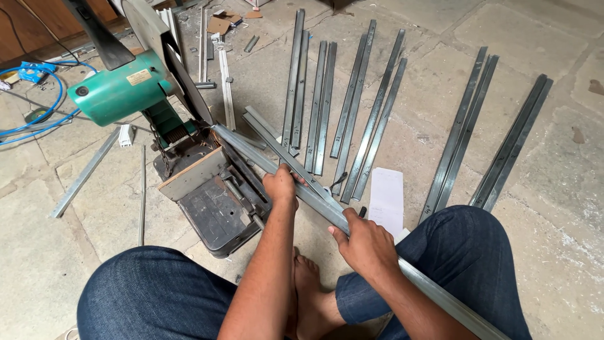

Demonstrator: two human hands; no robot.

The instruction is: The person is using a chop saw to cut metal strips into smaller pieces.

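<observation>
I sit on a stone floor with a green chop saw in front of me at the left. A long grey metal channel runs diagonally from the saw's vise, under its raised blade, back over my right knee. My left hand grips the channel close to the saw base. My right hand grips the same channel lower down, nearer my lap. A second shorter strip lies beside it.
Several cut metal channels lie in pairs on the floor ahead, with more at the right. A white paper sheet and a black marker rest near my right knee. Blue cable coils at far left. Loose thin strips lie left.
</observation>
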